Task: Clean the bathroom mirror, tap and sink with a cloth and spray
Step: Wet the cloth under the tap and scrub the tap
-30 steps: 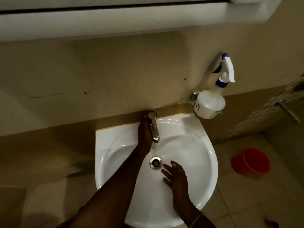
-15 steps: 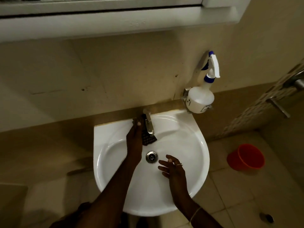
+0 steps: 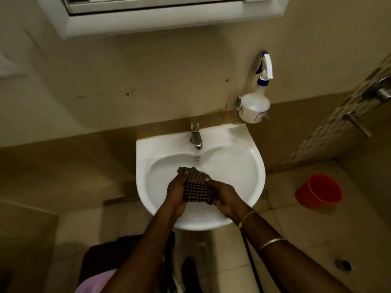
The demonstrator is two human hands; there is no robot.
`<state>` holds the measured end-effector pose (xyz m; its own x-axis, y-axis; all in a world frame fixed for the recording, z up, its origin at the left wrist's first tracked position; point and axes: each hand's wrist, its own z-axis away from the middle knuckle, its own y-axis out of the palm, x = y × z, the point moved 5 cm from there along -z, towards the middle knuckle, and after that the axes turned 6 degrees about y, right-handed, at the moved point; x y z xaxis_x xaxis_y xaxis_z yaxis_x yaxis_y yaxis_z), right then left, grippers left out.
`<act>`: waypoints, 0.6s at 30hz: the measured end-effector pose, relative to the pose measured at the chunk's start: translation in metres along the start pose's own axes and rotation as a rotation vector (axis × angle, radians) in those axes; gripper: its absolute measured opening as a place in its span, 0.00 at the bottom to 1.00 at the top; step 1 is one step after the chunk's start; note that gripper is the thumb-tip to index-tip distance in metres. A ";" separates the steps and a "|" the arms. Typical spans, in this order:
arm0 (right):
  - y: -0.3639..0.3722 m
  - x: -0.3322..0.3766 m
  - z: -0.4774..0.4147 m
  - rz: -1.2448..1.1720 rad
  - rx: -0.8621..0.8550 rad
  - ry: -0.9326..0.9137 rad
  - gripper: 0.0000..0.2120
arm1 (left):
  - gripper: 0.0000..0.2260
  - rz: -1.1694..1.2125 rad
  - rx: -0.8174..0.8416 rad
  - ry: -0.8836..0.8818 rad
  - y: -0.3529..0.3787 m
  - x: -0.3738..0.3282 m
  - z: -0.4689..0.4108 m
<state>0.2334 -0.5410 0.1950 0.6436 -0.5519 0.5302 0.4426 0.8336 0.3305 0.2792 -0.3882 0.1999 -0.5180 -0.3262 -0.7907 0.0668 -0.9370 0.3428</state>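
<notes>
Checked cloth (image 3: pixel 196 190): soft, light, likely damp; left hand (image 3: pixel 176 194) and right hand (image 3: pixel 225 197) pinch opposite edges over sink (image 3: pixel 243 166).

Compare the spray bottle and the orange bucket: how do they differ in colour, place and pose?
The spray bottle is white with a blue-and-white trigger; the orange bucket is plain orange. The spray bottle hangs at the wall in a holder beside the sink; the orange bucket sits on the floor to the right. The bottle is capped, the bucket open-topped. Neither is touched; both hands hold the checked cloth.
</notes>
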 end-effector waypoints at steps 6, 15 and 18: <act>0.004 -0.007 0.040 -0.100 0.156 -0.053 0.16 | 0.16 0.024 0.051 0.071 -0.002 -0.004 0.045; 0.008 -0.035 0.103 0.014 0.205 -0.148 0.18 | 0.14 0.049 -0.002 0.130 -0.015 0.000 0.125; 0.012 -0.050 0.114 0.062 0.173 -0.173 0.18 | 0.15 0.097 -0.015 0.135 -0.035 0.007 0.150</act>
<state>0.1355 -0.5009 0.2619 0.5433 -0.4997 0.6747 0.2823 0.8655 0.4137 0.1453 -0.3393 0.2591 -0.3894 -0.4277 -0.8158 0.1239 -0.9019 0.4137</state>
